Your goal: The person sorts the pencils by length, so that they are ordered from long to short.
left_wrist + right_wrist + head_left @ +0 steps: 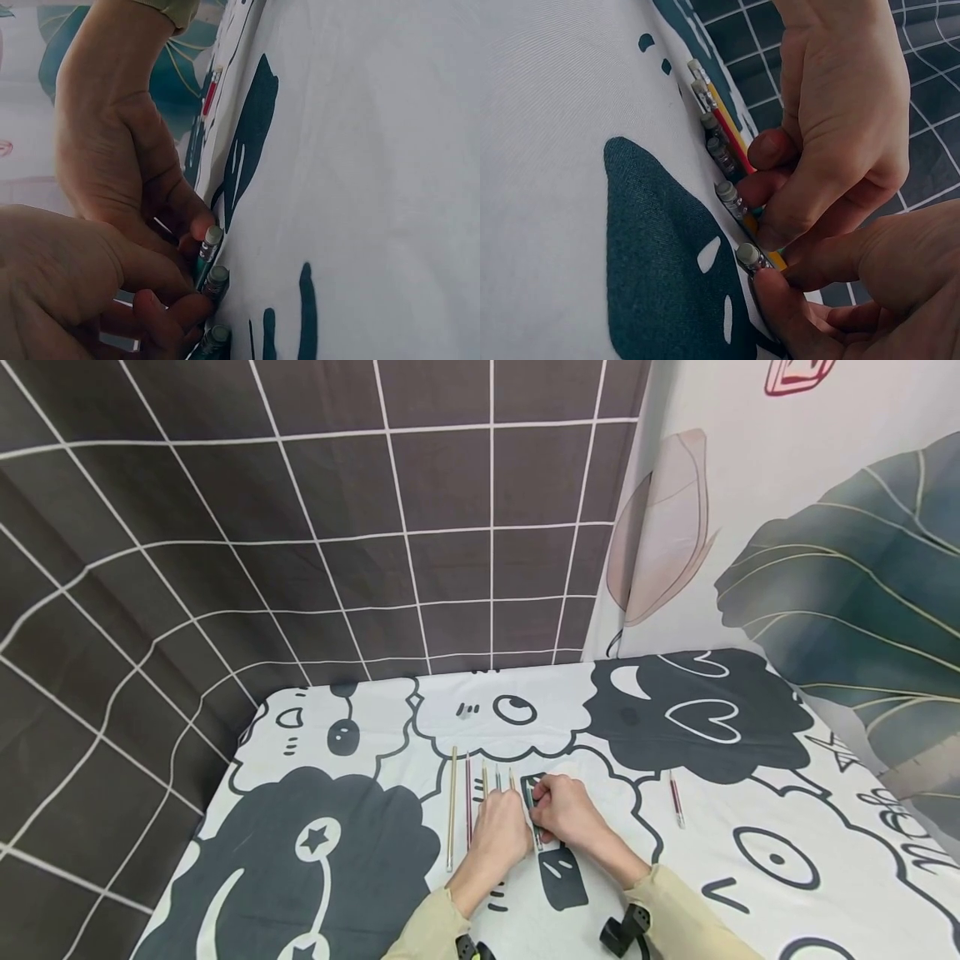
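Note:
Several pencils with eraser ends lie side by side on the patterned cloth (pixel 630 868). My left hand (pixel 504 828) is over the middle of the row, its thumb and fingertips pinching a pencil (pixel 727 193) near the eraser end. Close beside it, my right hand (pixel 570 812) pinches the rightmost pencil (pixel 529 795), which looks green in the left wrist view. To the left of both hands lie a gold pencil (pixel 452 810) and a red pencil (pixel 468 777). My left hand covers the lower parts of the pencils between.
A separate dark red pencil (pixel 677 799) lies apart on the right side of the cloth. Behind the table hangs a dark grid-patterned curtain (pixel 450 568), and a leaf-printed curtain (pixel 847 577) hangs at the right.

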A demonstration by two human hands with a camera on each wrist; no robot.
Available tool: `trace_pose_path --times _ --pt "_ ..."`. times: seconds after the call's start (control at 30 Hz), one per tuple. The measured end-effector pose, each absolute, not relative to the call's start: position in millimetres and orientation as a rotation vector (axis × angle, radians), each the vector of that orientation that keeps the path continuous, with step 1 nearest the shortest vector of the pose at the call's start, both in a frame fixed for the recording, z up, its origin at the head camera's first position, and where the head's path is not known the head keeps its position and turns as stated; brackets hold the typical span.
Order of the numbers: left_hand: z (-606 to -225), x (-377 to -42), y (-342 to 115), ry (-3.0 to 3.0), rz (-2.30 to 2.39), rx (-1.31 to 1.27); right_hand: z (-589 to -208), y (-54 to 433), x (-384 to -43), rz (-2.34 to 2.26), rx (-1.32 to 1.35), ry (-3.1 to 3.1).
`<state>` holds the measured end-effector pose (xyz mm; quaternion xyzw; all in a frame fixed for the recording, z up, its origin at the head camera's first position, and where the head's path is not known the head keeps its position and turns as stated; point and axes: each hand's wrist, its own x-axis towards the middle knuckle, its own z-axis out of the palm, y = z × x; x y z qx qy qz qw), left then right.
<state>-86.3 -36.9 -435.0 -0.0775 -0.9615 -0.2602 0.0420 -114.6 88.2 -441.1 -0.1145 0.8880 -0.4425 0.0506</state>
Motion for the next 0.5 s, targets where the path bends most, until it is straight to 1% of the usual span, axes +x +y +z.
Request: trace_pose_path --times 0.5 --pt "-436.6 -84.3 -37.9 -2.881 -0.775 -0.271 -442.1 88.6 -114.4 -1.355 -0.357 2.712"
